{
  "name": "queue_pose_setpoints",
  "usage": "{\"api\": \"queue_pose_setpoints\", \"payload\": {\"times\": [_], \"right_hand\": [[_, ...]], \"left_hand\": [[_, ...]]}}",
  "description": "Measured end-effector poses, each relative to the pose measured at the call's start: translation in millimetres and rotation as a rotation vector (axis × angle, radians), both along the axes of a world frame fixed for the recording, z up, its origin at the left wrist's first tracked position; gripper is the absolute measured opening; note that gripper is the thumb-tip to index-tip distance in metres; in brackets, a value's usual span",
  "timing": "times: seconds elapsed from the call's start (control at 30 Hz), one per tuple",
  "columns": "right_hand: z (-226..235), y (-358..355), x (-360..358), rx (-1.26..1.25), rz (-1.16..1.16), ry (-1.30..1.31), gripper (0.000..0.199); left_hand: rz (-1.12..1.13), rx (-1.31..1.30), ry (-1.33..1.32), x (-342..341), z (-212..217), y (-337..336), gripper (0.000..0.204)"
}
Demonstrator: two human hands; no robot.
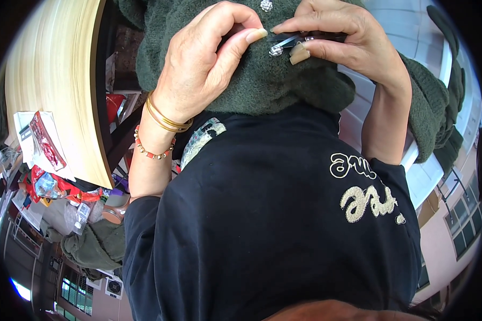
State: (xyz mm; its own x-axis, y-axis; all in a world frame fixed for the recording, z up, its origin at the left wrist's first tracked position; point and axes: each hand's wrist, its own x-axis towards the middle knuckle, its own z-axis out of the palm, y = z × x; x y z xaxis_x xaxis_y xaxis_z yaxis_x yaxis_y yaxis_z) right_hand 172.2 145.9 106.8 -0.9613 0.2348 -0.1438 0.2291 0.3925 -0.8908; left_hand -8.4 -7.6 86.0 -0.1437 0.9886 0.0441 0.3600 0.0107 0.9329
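Observation:
A dark green fuzzy knit garment (246,92) lies over my lap, under both hands. A sparkling round button (275,50) sits on it between my hands, and a similar button (266,5) is farther up. My left hand (201,61) is closed in a pinch, thumb against forefinger, just left of the nearer button. What it pinches is too fine to make out. In my right hand (356,40) are small thread snips (288,40), their blades pointing left beside that button. A tan covering wraps the right thumb's tip.
At left stands a light wood table (53,80), with a red patterned pouch (45,142) on papers near its edge. Red packaging and plastic bags (53,184) lie beyond. On the right, more green knitwear (431,112) hangs over a white surface (412,32).

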Motion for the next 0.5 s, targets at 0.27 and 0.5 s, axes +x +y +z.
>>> {"api": "queue_pose_setpoints", "payload": {"times": [0.27, 0.5], "right_hand": [[5, -1, -4, 0.036, 0.037, -0.004, 0.029], [-73, 15, -25, -0.120, 0.201, 0.997, 0.025]], "left_hand": [[-0.009, 0.020, 0.013, 0, -1, 1, 0.004], [0.056, 0.046, 0.011, 0, -2, 8, 0.003]]}}
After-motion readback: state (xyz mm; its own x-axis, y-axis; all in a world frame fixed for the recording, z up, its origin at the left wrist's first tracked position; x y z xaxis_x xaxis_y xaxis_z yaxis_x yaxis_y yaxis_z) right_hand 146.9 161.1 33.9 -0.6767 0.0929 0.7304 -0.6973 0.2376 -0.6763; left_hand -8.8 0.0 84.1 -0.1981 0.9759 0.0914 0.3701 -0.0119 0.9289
